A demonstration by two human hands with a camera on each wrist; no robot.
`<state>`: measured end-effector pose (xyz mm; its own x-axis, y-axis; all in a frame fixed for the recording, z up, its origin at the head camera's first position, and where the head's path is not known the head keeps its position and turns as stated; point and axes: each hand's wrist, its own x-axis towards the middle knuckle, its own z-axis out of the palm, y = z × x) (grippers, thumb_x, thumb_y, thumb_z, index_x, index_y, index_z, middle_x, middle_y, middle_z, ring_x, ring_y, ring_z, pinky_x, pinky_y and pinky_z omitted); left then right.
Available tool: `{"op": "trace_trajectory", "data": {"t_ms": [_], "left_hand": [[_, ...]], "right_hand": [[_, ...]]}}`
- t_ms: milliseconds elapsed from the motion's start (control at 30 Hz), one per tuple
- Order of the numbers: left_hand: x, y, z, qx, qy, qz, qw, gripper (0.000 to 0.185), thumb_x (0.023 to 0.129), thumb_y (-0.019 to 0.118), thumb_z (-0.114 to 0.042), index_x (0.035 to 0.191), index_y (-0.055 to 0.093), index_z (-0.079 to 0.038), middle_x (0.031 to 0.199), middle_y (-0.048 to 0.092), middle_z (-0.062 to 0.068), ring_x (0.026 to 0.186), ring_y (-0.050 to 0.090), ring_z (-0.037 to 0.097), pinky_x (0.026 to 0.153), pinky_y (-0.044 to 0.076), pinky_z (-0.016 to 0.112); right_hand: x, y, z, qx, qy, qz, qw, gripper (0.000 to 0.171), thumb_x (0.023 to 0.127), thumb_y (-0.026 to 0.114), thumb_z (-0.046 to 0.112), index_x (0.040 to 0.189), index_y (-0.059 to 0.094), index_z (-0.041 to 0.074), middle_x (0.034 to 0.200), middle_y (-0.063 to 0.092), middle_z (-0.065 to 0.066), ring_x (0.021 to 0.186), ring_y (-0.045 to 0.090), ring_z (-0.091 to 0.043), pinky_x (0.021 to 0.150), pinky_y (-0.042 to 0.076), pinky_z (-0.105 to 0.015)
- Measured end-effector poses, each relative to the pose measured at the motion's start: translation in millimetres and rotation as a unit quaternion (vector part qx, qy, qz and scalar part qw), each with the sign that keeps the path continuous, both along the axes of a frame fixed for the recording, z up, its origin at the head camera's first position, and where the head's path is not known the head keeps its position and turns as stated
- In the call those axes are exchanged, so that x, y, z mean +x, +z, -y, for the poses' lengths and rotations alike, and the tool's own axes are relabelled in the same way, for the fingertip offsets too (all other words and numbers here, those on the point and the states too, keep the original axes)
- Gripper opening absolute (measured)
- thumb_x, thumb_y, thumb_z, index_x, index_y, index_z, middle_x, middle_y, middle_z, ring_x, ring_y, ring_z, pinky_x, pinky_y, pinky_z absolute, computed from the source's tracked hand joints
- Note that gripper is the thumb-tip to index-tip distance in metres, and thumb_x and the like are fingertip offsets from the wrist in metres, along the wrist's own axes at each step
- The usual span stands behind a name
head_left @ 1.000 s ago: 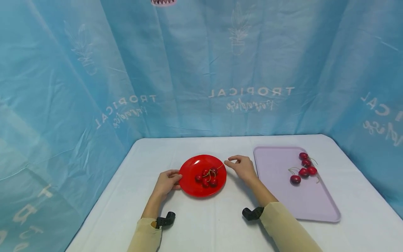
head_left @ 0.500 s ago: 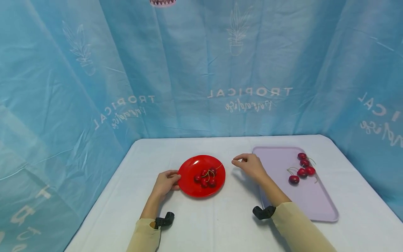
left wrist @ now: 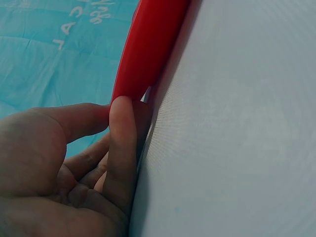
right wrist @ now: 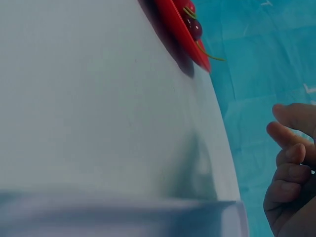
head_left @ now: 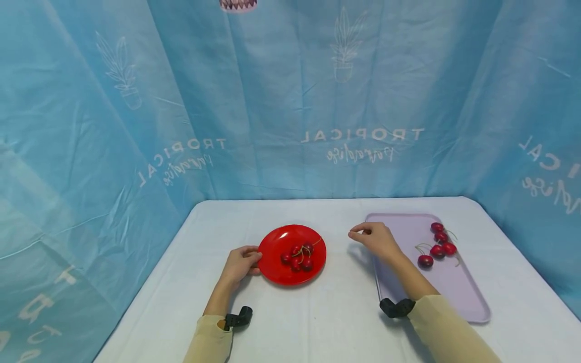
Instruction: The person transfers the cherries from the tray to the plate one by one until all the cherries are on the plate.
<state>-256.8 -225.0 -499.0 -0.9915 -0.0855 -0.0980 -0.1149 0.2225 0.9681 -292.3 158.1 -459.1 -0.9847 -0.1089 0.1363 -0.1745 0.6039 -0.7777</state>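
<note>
Plate (head_left: 274,242), round, bears clustered cherries (head_left: 296,264) on the worktop (head_left: 313,322), one stem (head_left: 317,241) pointing away and right over its rim. Left hand (head_left: 239,263) pinches its left edge; right hand (head_left: 375,240), thumb and index narrowly parted, is near the tray (head_left: 458,300). Both wrist views cut the plate off for me.

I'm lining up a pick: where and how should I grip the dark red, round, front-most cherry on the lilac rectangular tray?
I'd probably pinch the front-most cherry by its round body, bringing the bare right hand in from the near left: that side faces open lilac tray, while another glossy red cherry sits close on its far right.
</note>
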Motion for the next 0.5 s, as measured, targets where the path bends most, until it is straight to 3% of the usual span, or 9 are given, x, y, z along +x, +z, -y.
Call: {"op": "trace_trajectory", "data": {"t_ms": [167,500], "left_hand": [[0.7,-0.1,0,-0.003,0.000,-0.004,1.0000,0.033,0.092,0.065,-0.014,0.121,0.061,0.000,0.097,0.066,0.012,0.059,0.063,0.019,0.062,0.057,0.030],[-0.3,-1.4,0,-0.006,0.003,-0.002,1.0000,0.034,0.092,0.066,-0.015,0.122,0.060,-0.001,0.096,0.066,0.012,0.060,0.064,0.019,0.062,0.057,0.031]], "right_hand": [[0.4,-0.1,-16,0.009,-0.007,-0.001,1.000,0.028,0.088,0.070,0.032,0.103,0.073,0.008,0.077,0.058,-0.005,0.072,0.048,-0.021,0.057,0.041,-0.032],[5.3,6.7,-56,0.049,-0.030,0.019,0.998,0.037,0.089,0.067,0.036,0.109,0.071,0.006,0.093,0.062,-0.009,0.084,0.050,-0.026,0.064,0.043,-0.033]]}}
